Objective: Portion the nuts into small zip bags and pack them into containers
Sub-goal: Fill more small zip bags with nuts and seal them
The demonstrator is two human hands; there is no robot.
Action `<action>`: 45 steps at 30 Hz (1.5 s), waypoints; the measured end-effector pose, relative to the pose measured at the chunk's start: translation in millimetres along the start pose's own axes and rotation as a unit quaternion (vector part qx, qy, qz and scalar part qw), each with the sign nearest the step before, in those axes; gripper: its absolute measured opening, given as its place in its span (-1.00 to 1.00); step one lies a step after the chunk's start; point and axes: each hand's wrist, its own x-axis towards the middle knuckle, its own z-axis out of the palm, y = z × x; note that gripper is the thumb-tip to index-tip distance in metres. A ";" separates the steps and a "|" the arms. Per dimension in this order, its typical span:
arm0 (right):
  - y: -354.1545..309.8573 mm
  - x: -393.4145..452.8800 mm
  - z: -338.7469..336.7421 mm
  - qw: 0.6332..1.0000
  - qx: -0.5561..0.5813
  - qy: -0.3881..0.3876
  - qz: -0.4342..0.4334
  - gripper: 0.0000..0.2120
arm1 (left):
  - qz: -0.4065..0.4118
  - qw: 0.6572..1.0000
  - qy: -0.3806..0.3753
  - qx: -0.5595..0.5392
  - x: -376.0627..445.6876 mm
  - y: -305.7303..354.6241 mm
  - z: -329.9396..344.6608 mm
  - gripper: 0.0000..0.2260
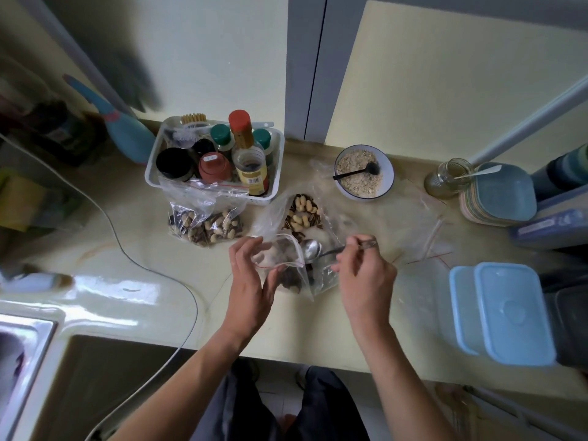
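Note:
My left hand (251,278) holds open the mouth of a small zip bag (288,268) with dark nuts in its bottom. My right hand (362,275) grips the handle of a metal spoon (313,249), whose bowl sits at the bag's opening. Behind them lies a large clear bag of mixed nuts (302,214), peanuts showing. Two filled small zip bags (206,226) lie to the left on the counter. Two light blue lidded containers (502,313) stand at the right. Several empty zip bags (423,230) lie flat beyond my right hand.
A white basket of sauce bottles and jars (213,163) stands at the back. A bowl of oats with a black spoon (364,175), a glass jar (448,178) and stacked plates (502,195) sit at the back right. A white cable (152,268) crosses the counter; a sink (22,351) is at the left.

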 end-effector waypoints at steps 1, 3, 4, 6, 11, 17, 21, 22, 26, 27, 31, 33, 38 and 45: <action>-0.6 1.1 4.2 1.000 0.004 0.006 0.005 -0.82 | 0.001 1.000 -0.001 0.001 -1.0 -0.4 0.0 -0.57; -3.5 6.1 10.0 1.000 0.013 0.021 0.008 -0.85 | 0.005 1.000 -0.003 0.006 -1.7 -0.5 0.5 -0.55; -5.2 9.2 12.6 0.999 0.014 0.028 0.008 -0.86 | 0.004 1.000 -0.004 0.008 -1.6 0.2 0.8 -0.54; -6.5 16.1 18.7 0.999 0.006 0.042 0.005 -0.84 | 0.001 1.000 -0.004 0.007 -0.9 1.9 1.3 -0.54; -6.2 33.7 35.4 0.999 -0.012 0.039 -0.007 -0.69 | 0.019 1.000 -0.005 0.017 0.0 6.3 1.9 -0.55; -22.1 37.8 48.8 0.989 -0.062 0.047 -0.122 -0.85 | 0.007 1.000 0.000 0.007 2.5 7.1 4.6 -0.57; -23.1 28.3 56.8 0.983 -0.073 0.022 -0.169 -0.96 | -0.002 1.000 -0.002 0.001 3.0 5.7 5.0 -0.58; -21.6 25.5 57.7 0.981 -0.068 0.012 -0.180 -0.96 | -0.006 1.000 -0.003 -0.002 2.6 5.0 4.8 -0.58; -14.4 14.9 57.4 0.985 -0.023 -0.034 -0.166 -0.85 | -0.023 1.000 -0.008 -0.014 0.4 3.4 4.1 -0.57; -12.9 13.2 56.1 0.989 -0.016 -0.037 -0.142 -0.79 | -0.023 1.000 -0.011 -0.015 -0.3 3.2 3.9 -0.56; -8.1 13.0 52.0 0.992 0.105 -0.034 0.061 -0.75 | -0.021 0.999 -0.034 -0.007 -0.6 3.8 4.3 -0.56; -2.7 17.7 49.1 0.958 0.205 -0.032 0.199 -0.74 | -0.022 0.998 -0.056 -0.002 1.2 7.6 5.0 -0.58; 6.2 29.9 33.6 0.889 0.331 -0.002 0.317 -0.72 | -0.020 0.994 -0.103 0.005 8.4 19.9 10.2 -0.61; 7.6 42.5 -9.0 0.924 0.273 0.016 0.268 -0.71 | -0.062 0.993 -0.100 0.032 25.0 21.8 27.6 -0.56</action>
